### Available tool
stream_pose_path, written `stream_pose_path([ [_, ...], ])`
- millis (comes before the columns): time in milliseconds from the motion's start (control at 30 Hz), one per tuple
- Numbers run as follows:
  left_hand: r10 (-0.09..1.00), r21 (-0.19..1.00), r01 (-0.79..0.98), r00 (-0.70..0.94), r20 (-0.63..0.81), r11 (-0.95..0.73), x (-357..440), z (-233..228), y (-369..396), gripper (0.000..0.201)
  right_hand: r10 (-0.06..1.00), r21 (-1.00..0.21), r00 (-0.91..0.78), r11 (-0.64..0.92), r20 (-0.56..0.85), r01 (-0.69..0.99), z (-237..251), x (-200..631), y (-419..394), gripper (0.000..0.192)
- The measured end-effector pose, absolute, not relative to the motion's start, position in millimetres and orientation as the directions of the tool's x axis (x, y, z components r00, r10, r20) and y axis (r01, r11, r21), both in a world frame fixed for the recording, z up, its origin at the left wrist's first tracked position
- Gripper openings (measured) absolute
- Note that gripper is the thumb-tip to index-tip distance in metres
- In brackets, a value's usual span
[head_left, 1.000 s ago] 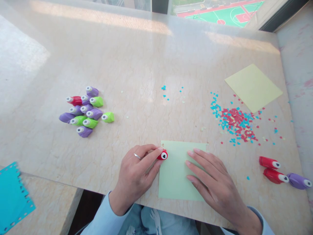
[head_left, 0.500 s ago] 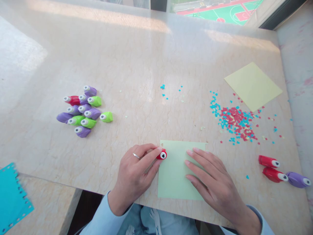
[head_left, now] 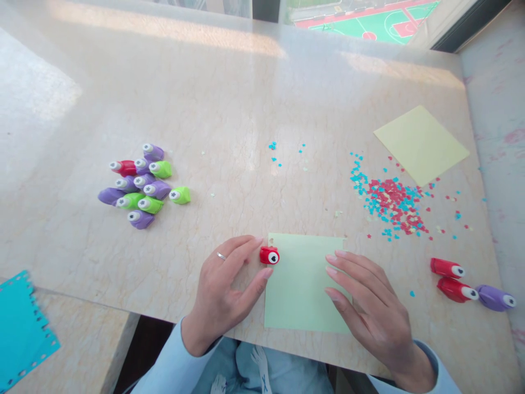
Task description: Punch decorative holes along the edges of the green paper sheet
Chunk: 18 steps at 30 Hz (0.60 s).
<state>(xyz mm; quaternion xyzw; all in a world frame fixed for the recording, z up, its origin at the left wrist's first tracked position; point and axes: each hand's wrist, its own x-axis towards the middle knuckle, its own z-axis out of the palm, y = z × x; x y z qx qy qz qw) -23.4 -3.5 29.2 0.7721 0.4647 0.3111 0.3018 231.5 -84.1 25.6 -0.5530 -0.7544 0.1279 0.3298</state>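
A square of pale green paper (head_left: 301, 290) lies near the table's front edge, with small punched holes at its top left corner. On its left edge sits a red craft punch (head_left: 268, 255) with a heart mark on its white button. My left hand (head_left: 227, 287) is beside the punch, thumb and fingers spread apart around it without gripping. My right hand (head_left: 369, 298) rests over the paper's right edge, fingers stretched out and holding nothing.
Purple, green and red punches (head_left: 143, 186) cluster at the left. Red, blue and pale confetti (head_left: 394, 202) is heaped at the right, below a yellowish sheet (head_left: 421, 145). Two red punches and a purple punch (head_left: 496, 298) stand far right. Blue paper (head_left: 24, 334) with notched edges lies lower left.
My left hand has let go of the red punch, its thumb and fingers moving apart. My right hand has slid a little to the right on the paper.
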Motion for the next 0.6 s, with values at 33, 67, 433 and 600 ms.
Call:
stream_pose_path([
  [33,0.921,0.787,0.512,0.347,0.178,-0.345,-24.2,30.6,-3.3,0.032,0.917,-0.568,-0.147,0.349,0.371,0.745,25.7,232.0,-83.8,0.043],
  [67,0.938,0.819,0.491,0.312,0.154,-0.298,-25.2,32.0,-2.7,0.03,0.915,-0.578,-0.125,0.343,0.383,0.741,25.6,232.4,-83.5,0.043],
  [433,0.816,0.854,0.424,0.347,-0.461,0.302,-35.4,51.7,28.9,0.036,0.917,-0.7,0.025,0.285,0.397,0.655,23.2,233.2,-82.7,0.033],
  [600,0.684,0.776,0.489,0.405,-0.606,0.398,-32.8,62.2,44.9,0.047,0.92,-0.77,0.154,0.202,0.362,0.605,21.1,234.0,-85.5,0.023],
])
